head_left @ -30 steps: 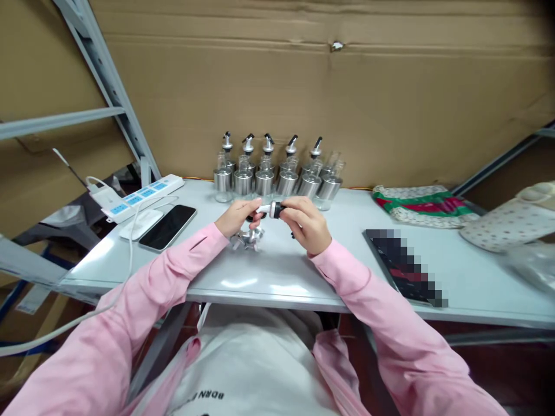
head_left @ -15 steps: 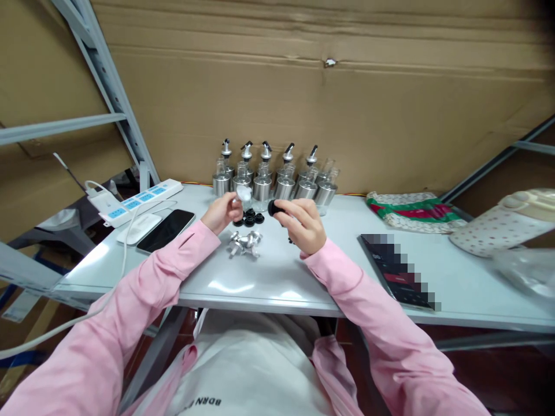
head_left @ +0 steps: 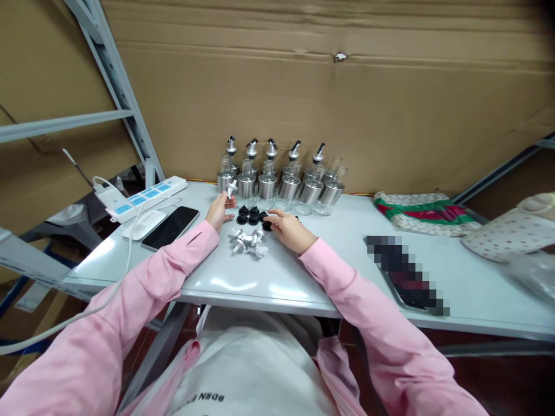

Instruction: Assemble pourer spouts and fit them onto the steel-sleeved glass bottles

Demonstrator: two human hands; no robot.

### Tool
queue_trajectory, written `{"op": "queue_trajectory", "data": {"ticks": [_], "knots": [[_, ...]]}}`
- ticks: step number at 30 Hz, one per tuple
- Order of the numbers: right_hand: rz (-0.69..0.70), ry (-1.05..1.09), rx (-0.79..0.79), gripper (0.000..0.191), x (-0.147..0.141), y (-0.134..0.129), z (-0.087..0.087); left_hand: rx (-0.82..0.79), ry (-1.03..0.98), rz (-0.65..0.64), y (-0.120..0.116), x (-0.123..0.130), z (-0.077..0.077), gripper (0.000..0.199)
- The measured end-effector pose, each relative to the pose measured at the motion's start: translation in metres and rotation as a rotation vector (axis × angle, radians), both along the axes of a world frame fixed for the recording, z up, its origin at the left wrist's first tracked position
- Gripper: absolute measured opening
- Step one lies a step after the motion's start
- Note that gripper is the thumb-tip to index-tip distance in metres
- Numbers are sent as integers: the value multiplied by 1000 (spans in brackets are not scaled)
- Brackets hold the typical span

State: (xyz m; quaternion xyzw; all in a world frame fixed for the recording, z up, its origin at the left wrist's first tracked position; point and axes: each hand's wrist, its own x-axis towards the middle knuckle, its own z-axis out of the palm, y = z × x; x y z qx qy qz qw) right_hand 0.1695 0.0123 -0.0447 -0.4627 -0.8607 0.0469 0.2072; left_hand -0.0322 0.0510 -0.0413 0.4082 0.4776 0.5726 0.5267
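My left hand (head_left: 219, 211) pinches a silver pourer spout (head_left: 232, 188) upright above the table, in front of the bottles. My right hand (head_left: 291, 229) has its fingertips around a black rubber stopper (head_left: 267, 226) at the right end of a cluster. More black stoppers (head_left: 243, 215) stand close together between the two hands. Nearer to me lies a small heap of silver pourer spouts (head_left: 248, 242). Behind the hands is a front row of glass bottles with steel sleeves (head_left: 267, 188) and open necks. Several bottles in the back row carry silver pourers with black levers (head_left: 294, 150).
To the left are a power strip (head_left: 150, 196), a white charger (head_left: 144, 225) with its cable, and a black phone (head_left: 170, 227). On the right lie a dark flat pack (head_left: 403, 277), a patterned cloth pouch (head_left: 425, 212) and a spotted white tumbler (head_left: 507, 234). Cardboard (head_left: 277, 98) stands behind.
My right hand has gone down and left from mid-air to the stopper cluster, with its black piece now at table level. The left hand has shifted slightly left and tilted its spout upright.
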Motion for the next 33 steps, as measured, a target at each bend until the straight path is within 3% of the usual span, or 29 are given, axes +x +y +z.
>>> {"op": "queue_trajectory", "data": {"ticks": [5,9,13,23,29,33], "knots": [[-79,76,18,26,0,-8,6,16,91,-16,0,5,-12,27],[-37,10,-58,24,1,-9,4,3,91,-18,2,6,-16,23],[0,-11,-48,28,-1,-9,3,-45,43,19,4,8,-15,22],[112,45,-88,34,-3,-10,0,-100,-52,-39,-2,11,-7,27],[-123,139,-116,30,-2,-12,7,-98,11,-21,0,6,-7,27],[-86,141,-156,32,-1,-12,4,-66,133,-48,1,4,-6,35]]}}
